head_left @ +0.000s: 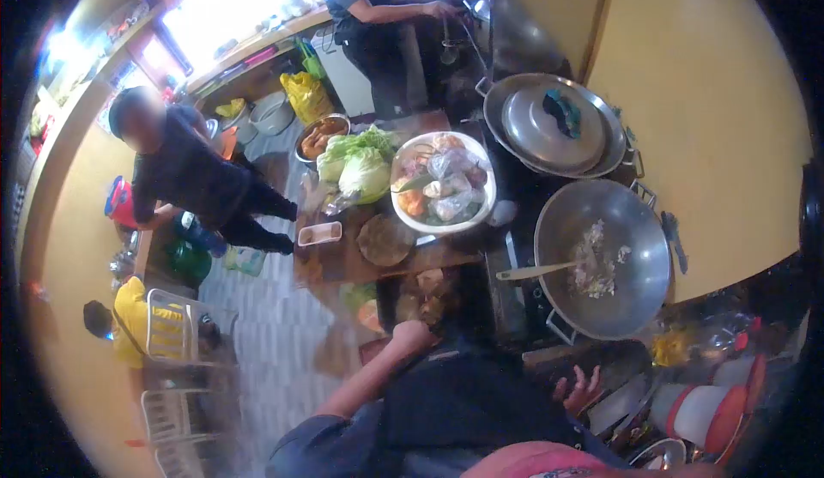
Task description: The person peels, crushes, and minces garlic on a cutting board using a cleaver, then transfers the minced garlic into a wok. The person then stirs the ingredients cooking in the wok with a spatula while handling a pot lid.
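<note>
Nearest camera: reddish-pink material (534, 461), cut off at the lower edge, identity uncertain. Beyond it, right hand (582, 388) open, fingers spread and slightly bent, apart from the wide metal wok (639, 285); no held object seen. Left hand (414, 337) curled beside brownish food pieces (429, 282); fingertips hidden, so cannot tell whether it pinches anything. Wok sits in the cooking area, before the lidded pan (532, 126). Judged heavy and rigid, awkward one-handed, possibly hot; best grip is both loops, near handle (561, 327) and far handle (642, 193), with dry cloth. Pale spatula (528, 272) leans over the rim; judged light and stiff, best taken by the outer end of its shaft. Chopped bits (592, 279) inside look small, soft, probably slippery; exact ingredient unclear. Obscured: spatula's working end blends into the bits; burner under wok not visible; co-worker (365, 15) at top cropped above the shoulders; outer field dark and distorted.
</note>
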A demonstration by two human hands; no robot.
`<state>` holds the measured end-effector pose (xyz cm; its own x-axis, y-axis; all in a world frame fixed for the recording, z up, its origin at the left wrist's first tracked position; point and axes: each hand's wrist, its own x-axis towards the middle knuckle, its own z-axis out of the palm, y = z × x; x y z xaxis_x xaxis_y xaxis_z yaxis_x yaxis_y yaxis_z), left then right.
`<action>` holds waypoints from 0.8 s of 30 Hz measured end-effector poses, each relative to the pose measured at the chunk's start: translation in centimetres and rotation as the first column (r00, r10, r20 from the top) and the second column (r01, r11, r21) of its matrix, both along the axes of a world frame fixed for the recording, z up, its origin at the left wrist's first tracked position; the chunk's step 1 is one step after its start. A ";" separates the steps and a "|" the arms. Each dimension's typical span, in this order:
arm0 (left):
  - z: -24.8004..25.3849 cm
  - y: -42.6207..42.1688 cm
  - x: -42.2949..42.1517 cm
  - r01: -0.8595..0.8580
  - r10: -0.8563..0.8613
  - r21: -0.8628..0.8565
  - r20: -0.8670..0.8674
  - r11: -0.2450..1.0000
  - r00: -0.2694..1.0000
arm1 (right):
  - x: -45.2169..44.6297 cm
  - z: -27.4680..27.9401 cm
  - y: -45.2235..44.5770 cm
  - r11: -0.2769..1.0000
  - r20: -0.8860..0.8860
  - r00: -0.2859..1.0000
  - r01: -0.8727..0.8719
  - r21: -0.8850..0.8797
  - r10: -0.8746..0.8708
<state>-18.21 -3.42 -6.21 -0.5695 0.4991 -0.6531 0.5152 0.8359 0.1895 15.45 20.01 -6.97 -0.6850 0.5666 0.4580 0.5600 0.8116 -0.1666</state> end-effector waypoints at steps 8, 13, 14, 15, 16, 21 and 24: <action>-0.1 0.2 -0.2 0.020 -0.018 0.037 -0.052 0.999 0.999 | -0.5 0.5 -0.1 0.997 -0.046 0.998 0.055 0.062 -0.052; 1.6 1.0 -0.7 0.047 -0.048 0.015 0.034 0.999 0.998 | -0.3 0.7 0.4 0.988 -0.025 0.999 0.043 0.145 -0.040; 0.7 0.9 -0.6 0.007 -0.006 0.043 -0.008 0.999 1.000 | -0.8 0.5 0.9 0.964 -0.035 0.999 0.026 0.263 -0.017; 0.1 0.1 -0.2 -0.034 0.036 0.054 -0.039 0.998 0.999 | -1.3 -0.3 1.6 0.967 -0.035 0.999 0.015 0.254 -0.006; -0.7 -0.2 -0.1 -0.022 0.026 0.048 -0.092 0.999 0.995 | -1.4 -1.7 2.6 0.982 -0.050 0.997 -0.050 0.182 0.060; 1.3 -0.8 -2.2 -0.189 0.189 0.076 0.003 0.979 0.982 | 1.4 -5.0 3.3 0.981 -0.037 0.996 -0.079 0.178 0.087; 6.1 -1.6 -5.2 -0.304 0.329 0.175 -0.134 0.936 0.935 | 1.2 -4.7 2.9 0.986 -0.095 0.994 -0.042 0.159 0.057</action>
